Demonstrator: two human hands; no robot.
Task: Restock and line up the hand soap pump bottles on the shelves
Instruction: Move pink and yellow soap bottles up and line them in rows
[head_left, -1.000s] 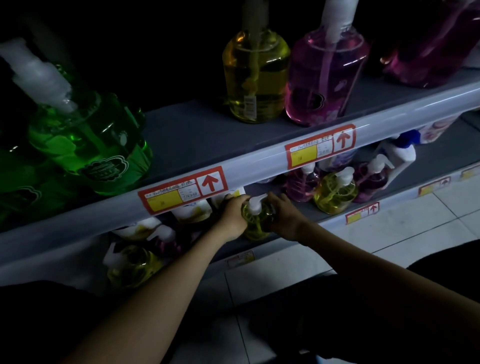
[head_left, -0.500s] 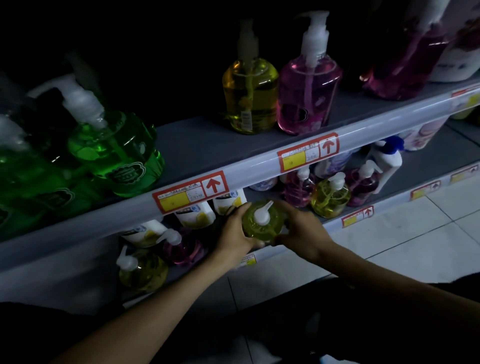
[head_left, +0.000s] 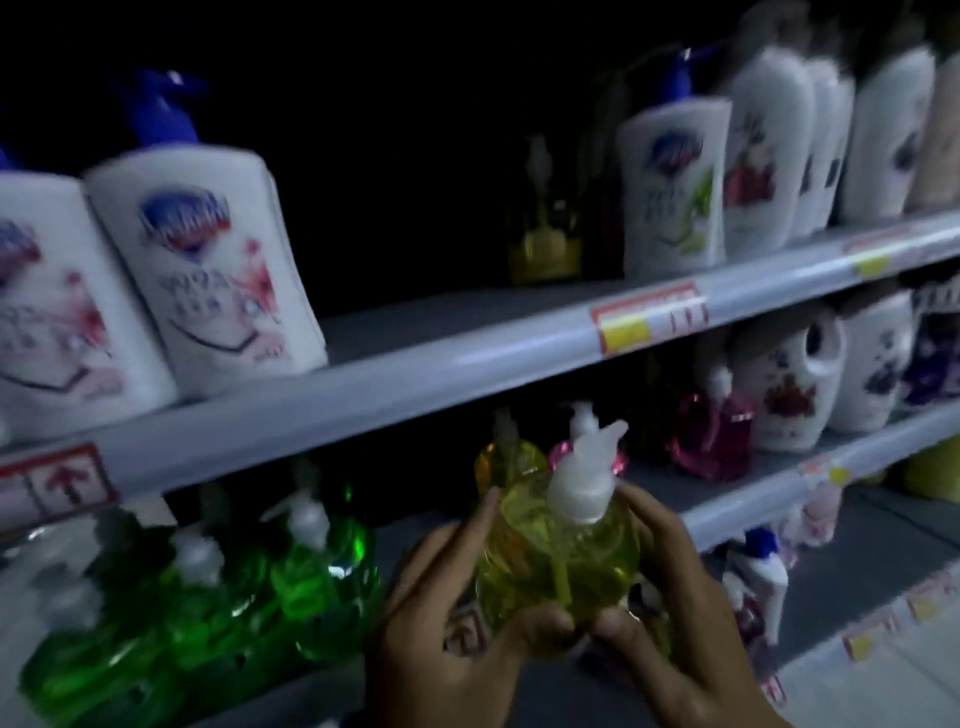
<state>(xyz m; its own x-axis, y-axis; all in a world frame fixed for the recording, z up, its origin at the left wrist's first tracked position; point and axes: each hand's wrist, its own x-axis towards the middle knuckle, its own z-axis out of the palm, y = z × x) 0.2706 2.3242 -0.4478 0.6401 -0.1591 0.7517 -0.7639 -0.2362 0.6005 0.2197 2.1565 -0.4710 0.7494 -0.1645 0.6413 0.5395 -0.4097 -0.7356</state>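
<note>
While both hands, left hand (head_left: 447, 618) and right hand (head_left: 675, 597), clamp the yellow bottle (head_left: 558, 551) off the shelf's front edge (head_left: 753, 499), setting it blind risks toppling the pink bottle (head_left: 711, 441).

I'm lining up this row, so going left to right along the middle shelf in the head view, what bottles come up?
Green bottles → yellow bottle held in both hands → pink bottle → white bottles.

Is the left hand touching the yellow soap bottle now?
Touching. The head view shows the left hand wrapped on the yellow soap bottle, fingers against its side and base.
</note>
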